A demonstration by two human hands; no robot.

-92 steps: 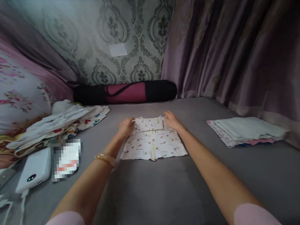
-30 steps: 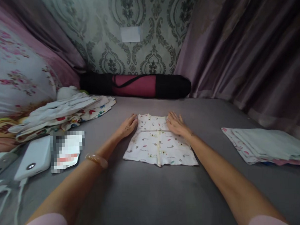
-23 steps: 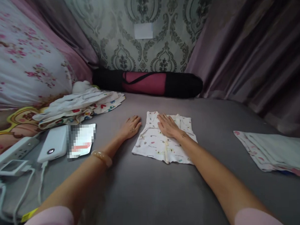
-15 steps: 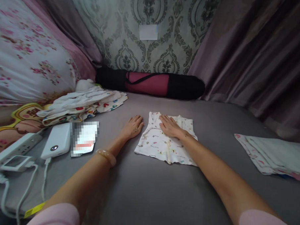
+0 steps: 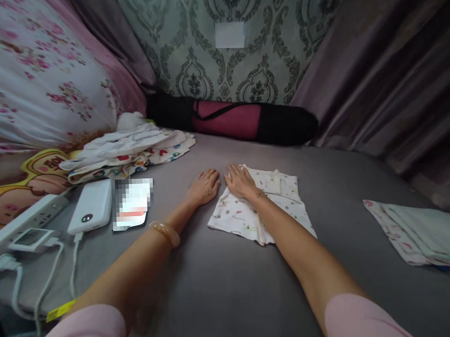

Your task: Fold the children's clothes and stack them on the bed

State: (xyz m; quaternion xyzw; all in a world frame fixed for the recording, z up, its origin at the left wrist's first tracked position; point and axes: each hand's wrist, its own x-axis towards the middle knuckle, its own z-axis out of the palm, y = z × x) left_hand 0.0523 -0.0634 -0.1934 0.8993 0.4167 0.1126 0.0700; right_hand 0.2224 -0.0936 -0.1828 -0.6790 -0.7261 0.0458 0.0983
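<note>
A small white printed baby shirt (image 5: 236, 212) lies spread on the grey bed sheet (image 5: 215, 288), with part of it folded inward at the upper right. My right hand (image 5: 240, 181) rests flat on the shirt's upper left part, fingers stretched out, hiding the cloth beneath. Just left of the shirt, my left hand (image 5: 204, 187) lies palm down on the sheet with its fingers extended, holding nothing. A pale bangle (image 5: 164, 232) circles my left forearm.
At the left are a power strip (image 5: 29, 221), a white power bank (image 5: 90, 206) with cables, and a phone (image 5: 132, 205). Behind them lies a heap of clothes (image 5: 127, 148). A folded cloth stack (image 5: 418, 234) is at right; a black and red roll bag (image 5: 226, 119) lies along the wall.
My right hand has slid left across the shirt, from its middle to its upper left edge. My left hand stays beside the shirt. The view has shifted slightly.
</note>
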